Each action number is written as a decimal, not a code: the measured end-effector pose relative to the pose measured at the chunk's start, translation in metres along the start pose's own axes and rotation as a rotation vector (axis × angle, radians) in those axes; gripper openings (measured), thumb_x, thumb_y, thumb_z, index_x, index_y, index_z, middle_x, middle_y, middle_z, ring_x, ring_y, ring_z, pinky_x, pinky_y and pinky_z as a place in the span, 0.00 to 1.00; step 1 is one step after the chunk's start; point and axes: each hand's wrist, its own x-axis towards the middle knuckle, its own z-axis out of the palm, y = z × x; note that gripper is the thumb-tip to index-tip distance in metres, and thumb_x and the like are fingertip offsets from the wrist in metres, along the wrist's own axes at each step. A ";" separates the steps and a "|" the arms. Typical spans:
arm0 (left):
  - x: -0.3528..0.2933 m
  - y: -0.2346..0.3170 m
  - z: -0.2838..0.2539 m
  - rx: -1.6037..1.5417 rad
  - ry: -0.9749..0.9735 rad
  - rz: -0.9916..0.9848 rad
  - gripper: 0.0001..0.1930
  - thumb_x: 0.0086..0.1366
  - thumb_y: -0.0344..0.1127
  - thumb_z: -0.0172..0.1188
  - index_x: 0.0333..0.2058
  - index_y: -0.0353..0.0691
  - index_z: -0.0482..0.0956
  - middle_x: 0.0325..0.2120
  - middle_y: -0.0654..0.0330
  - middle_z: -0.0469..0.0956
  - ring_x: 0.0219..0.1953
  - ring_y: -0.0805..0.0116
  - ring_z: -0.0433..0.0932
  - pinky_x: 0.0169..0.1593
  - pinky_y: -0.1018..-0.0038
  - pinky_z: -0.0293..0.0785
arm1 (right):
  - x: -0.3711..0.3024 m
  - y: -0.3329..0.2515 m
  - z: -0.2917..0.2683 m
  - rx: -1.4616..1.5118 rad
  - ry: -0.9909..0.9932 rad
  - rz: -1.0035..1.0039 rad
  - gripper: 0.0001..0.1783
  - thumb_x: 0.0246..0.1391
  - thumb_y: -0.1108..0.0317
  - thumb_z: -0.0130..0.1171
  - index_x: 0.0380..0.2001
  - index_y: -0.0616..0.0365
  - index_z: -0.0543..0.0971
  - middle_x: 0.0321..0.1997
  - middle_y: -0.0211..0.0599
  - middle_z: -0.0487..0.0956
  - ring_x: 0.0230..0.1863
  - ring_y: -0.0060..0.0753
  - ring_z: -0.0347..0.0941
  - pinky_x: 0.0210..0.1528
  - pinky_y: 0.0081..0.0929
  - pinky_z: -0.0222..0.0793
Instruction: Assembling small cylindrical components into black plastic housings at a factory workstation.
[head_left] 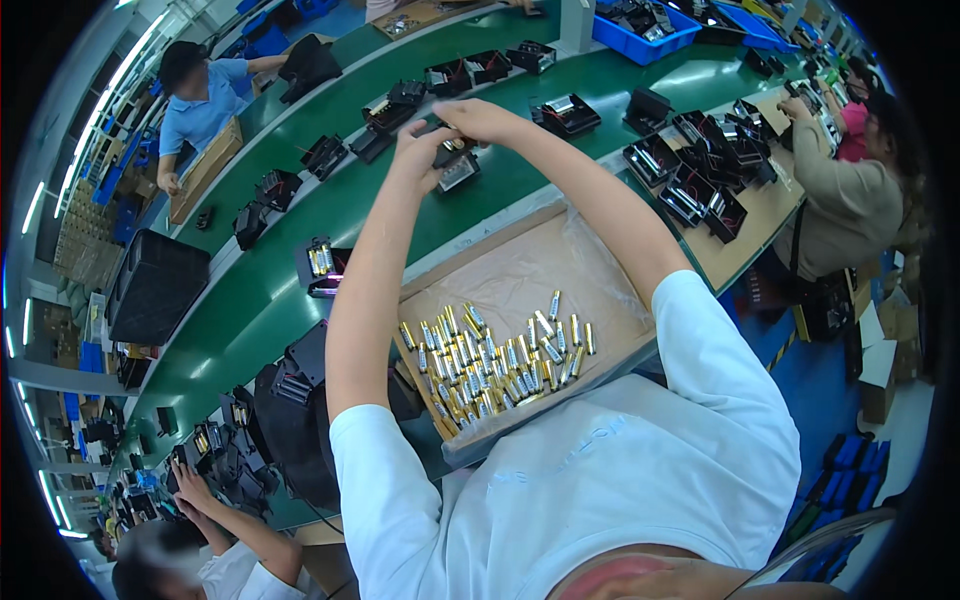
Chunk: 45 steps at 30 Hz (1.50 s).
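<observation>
Both my arms reach forward over a green conveyor belt (500,190). My left hand (413,163) is closed around the side of a small black case (460,176) with a pale, shiny inside. Over the case's far side bends my right hand (482,120), its fingers curled down and mostly hidden. One or two gold battery ends (452,145) show between the hands; which hand grips them I cannot make out. Close to my body, under my arms, a cardboard tray (530,262) lined with clear film holds many loose gold-and-silver batteries (490,365), piled toward its near side.
More black cases (380,115) line the belt, one (568,115) right of my hands. Several open cases (700,150) crowd a side table at right. A blue bin (648,32) stands at the back. Co-workers sit at far left, lower left and right. A black crate (158,285) stands left.
</observation>
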 end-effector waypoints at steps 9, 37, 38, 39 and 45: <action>0.006 -0.008 -0.021 0.396 0.020 0.096 0.38 0.46 0.14 0.61 0.57 0.36 0.58 0.43 0.42 0.70 0.38 0.55 0.77 0.40 0.66 0.79 | -0.021 0.009 0.035 0.599 -0.048 0.277 0.23 0.58 0.61 0.54 0.53 0.61 0.75 0.33 0.35 0.80 0.31 0.25 0.74 0.34 0.22 0.73; 0.060 -0.032 -0.026 1.333 -0.344 0.491 0.36 0.52 0.27 0.59 0.61 0.48 0.59 0.50 0.42 0.70 0.50 0.45 0.72 0.53 0.59 0.71 | -0.329 -0.032 0.032 -0.617 -0.007 0.482 0.18 0.46 0.57 0.59 0.27 0.61 0.69 0.19 0.48 0.76 0.17 0.50 0.72 0.21 0.39 0.70; 0.062 -0.035 -0.024 1.288 -0.344 0.465 0.37 0.51 0.27 0.60 0.61 0.47 0.60 0.49 0.42 0.71 0.50 0.46 0.73 0.53 0.60 0.71 | -0.328 -0.032 0.033 -0.643 0.005 0.485 0.17 0.46 0.57 0.59 0.26 0.61 0.68 0.20 0.48 0.76 0.16 0.51 0.72 0.20 0.39 0.69; 0.063 -0.036 -0.024 1.290 -0.344 0.473 0.37 0.51 0.27 0.60 0.61 0.47 0.60 0.49 0.42 0.71 0.50 0.46 0.73 0.53 0.60 0.71 | -0.327 -0.032 0.032 -0.644 0.013 0.483 0.17 0.46 0.57 0.59 0.26 0.61 0.68 0.20 0.48 0.76 0.16 0.51 0.72 0.20 0.39 0.69; 0.065 -0.030 -0.017 1.573 -0.347 0.889 0.29 0.54 0.27 0.62 0.55 0.41 0.65 0.47 0.44 0.72 0.46 0.51 0.75 0.53 0.62 0.72 | -0.320 -0.025 0.020 -0.585 -0.110 0.504 0.15 0.48 0.61 0.57 0.30 0.63 0.71 0.25 0.50 0.77 0.23 0.52 0.74 0.28 0.41 0.71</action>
